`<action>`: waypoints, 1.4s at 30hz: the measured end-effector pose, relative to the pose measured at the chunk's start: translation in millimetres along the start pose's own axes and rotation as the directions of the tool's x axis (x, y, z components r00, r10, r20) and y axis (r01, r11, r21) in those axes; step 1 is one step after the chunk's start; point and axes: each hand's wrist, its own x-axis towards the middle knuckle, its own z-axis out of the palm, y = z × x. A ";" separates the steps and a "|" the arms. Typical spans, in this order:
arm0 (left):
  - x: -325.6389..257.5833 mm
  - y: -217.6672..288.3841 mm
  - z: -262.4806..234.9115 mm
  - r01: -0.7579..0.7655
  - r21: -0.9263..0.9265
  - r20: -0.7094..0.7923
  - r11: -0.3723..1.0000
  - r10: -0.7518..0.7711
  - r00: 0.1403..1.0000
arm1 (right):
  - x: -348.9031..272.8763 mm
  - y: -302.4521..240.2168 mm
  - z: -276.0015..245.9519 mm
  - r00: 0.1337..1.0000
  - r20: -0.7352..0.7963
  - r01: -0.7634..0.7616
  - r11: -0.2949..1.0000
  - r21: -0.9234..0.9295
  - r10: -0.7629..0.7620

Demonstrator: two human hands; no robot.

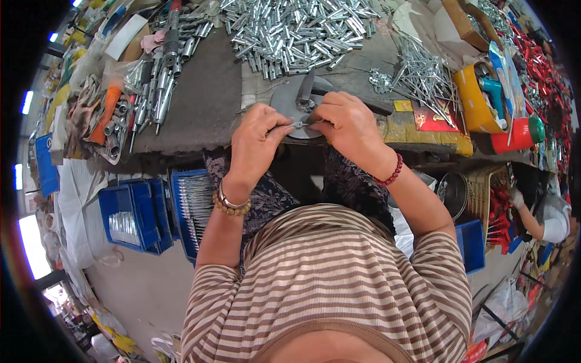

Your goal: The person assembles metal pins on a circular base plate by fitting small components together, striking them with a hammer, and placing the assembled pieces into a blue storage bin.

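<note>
Both your hands pinch one small silver metal pin (298,124): left hand (257,142) and right hand (346,124) closed on it over the round grey metal disc (289,100) at the desk (203,100) edge. It could slip and fall. Beyond, a heap of shiny metal tubes (296,30) crowds the reach.

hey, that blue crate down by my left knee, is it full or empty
Partly full. The blue crate holds a layer of thin silvery metal rods lying side by side, with its blue rim showing around them; how deep the layer goes cannot be told.

bright even light | sharp centre | fisheye bend, dark rim
</note>
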 end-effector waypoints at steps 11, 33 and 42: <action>-4.9 3.4 0.1 -0.018 0.006 -0.019 1.000 0.018 1.000 | -3.6 18.0 -26.2 0.977 -0.142 -0.170 0.982 -0.079 0.158; -7.9 7.3 -1.6 -0.105 0.039 -0.055 0.994 0.107 0.993 | 10.1 46.0 -45.8 0.986 -0.055 -0.169 0.939 -0.298 0.160; -5.9 1.3 0.9 -0.115 0.125 -0.076 0.985 0.125 0.989 | 24.0 -33.9 6.9 0.994 0.058 0.085 0.994 0.062 -0.089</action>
